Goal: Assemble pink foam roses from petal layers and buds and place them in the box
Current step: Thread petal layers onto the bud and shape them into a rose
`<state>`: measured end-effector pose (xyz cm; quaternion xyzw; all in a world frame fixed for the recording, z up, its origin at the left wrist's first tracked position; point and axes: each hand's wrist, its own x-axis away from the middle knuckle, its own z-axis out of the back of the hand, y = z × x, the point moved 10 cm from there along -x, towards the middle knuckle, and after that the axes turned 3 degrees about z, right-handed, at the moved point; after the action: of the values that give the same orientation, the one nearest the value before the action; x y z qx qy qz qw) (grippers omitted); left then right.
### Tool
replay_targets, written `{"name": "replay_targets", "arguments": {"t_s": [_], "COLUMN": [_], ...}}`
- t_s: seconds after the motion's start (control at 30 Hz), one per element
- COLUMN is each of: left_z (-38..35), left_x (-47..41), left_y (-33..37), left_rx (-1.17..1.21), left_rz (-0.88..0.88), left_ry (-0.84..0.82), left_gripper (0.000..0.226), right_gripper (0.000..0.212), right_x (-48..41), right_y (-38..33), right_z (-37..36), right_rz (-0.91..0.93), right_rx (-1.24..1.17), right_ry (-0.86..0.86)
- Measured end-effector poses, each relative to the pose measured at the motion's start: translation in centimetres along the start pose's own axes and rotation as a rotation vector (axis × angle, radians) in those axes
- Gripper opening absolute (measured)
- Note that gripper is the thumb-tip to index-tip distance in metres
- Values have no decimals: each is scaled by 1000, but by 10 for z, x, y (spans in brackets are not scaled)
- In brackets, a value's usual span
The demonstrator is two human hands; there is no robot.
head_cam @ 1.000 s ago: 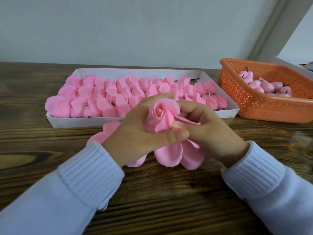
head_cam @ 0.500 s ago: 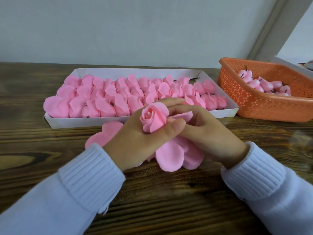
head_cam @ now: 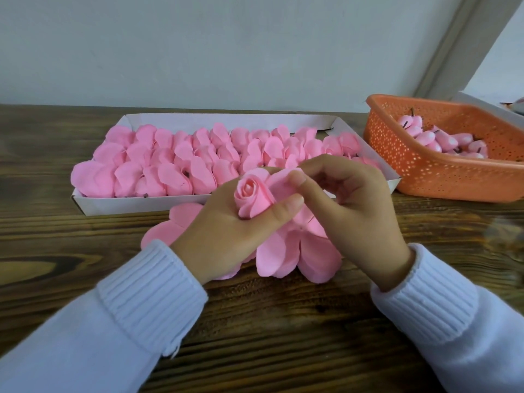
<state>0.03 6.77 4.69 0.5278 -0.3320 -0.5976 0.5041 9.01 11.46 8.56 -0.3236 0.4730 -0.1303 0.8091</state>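
Observation:
My left hand (head_cam: 226, 231) grips a pink foam rose (head_cam: 253, 196) at the table's middle, thumb across its base, the spiral bud facing up. My right hand (head_cam: 354, 205) pinches one of the rose's outer petals (head_cam: 279, 181) between thumb and forefinger, just right of the bud. Loose petal layers (head_cam: 297, 253) lie flat on the wood under both hands, partly hidden by them. Behind stands the white box (head_cam: 147, 204), packed with several pink roses (head_cam: 175, 163).
An orange perforated basket (head_cam: 442, 177) with several pink buds (head_cam: 433, 139) sits at the right. A white box edge (head_cam: 487, 104) shows behind it. The wooden table (head_cam: 269, 336) runs to a pale wall at the back.
The rose has turned a little leftward in my left hand. My right hand has lifted off the rose's side and now pinches an outer petal near the top.

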Motion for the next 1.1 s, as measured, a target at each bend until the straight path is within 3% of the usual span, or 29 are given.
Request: {"name": "replay_targets", "arguments": {"t_s": [0.13, 0.33, 0.43, 0.5, 0.63, 0.73, 0.87, 1.0, 1.1], "left_z": [-4, 6, 13, 18, 13, 0, -3, -4, -11], "left_x": [4, 2, 2, 0, -2, -1, 0, 0, 2], "left_y": [3, 0, 3, 1, 2, -5, -9, -2, 6], "left_rx": [-18, 18, 64, 162, 329, 520, 545, 497, 532], "left_rz": [2, -5, -48, -58, -59, 14, 50, 27, -2], "left_ry": [-34, 50, 127, 163, 124, 40, 57, 33, -59], "left_gripper": [11, 19, 18, 20, 22, 37, 49, 39, 33], "right_gripper": [12, 18, 33, 38, 36, 33, 31, 33, 47], "right_x": [0, 0, -1, 0, 8, 11, 14, 16, 15], "right_y": [-5, -11, 3, 11, 9, 4, 11, 20, 25], "right_z": [1, -1, 2, -6, -33, -41, -44, -47, -47], "right_rz": [30, 50, -54, -132, -164, -188, -303, -389, -447], "right_rx": [-36, -241, -409, -449, -442, -580, -725, -784, -793], "right_ry": [9, -21, 38, -22, -216, -220, -165, -172, -231]}}
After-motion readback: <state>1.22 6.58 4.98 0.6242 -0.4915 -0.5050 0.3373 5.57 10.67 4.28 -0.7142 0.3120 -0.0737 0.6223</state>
